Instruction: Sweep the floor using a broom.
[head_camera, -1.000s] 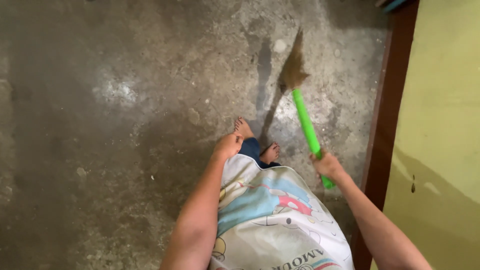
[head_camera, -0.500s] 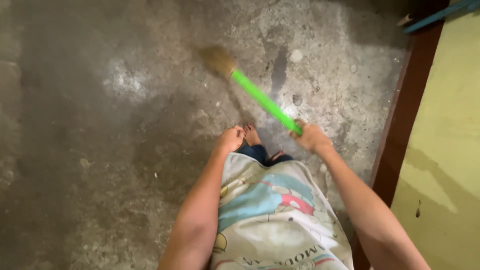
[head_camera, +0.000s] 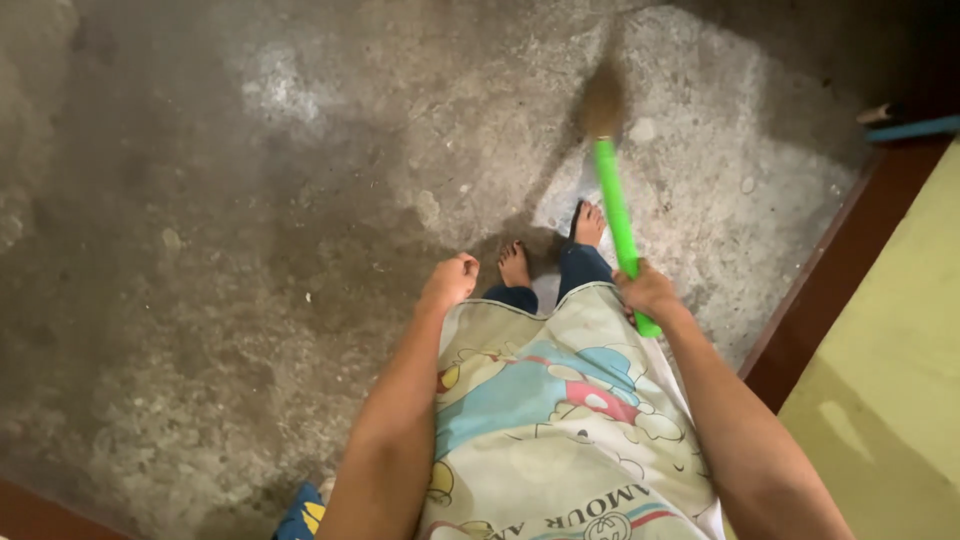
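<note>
My right hand (head_camera: 648, 292) grips the bright green handle of a broom (head_camera: 616, 220). Its brown bristle head (head_camera: 601, 100) touches the floor ahead of my bare feet (head_camera: 588, 225). My left hand (head_camera: 452, 280) hangs as a closed fist by my hip and holds nothing. I wear a pale shirt (head_camera: 560, 420) with a cartoon print, and it hides my legs.
The grey concrete floor (head_camera: 250, 250) is stained and speckled with small bits of grit. A dark red-brown baseboard (head_camera: 830, 290) and a yellow-green wall (head_camera: 890, 380) run along the right. A blue pole (head_camera: 915, 128) lies at the far right. A blue slipper (head_camera: 300, 512) peeks in below.
The broom head swung from the far left back to the right and now points straight ahead. My right foot has stepped forward. The view has shifted, showing more floor on the right.
</note>
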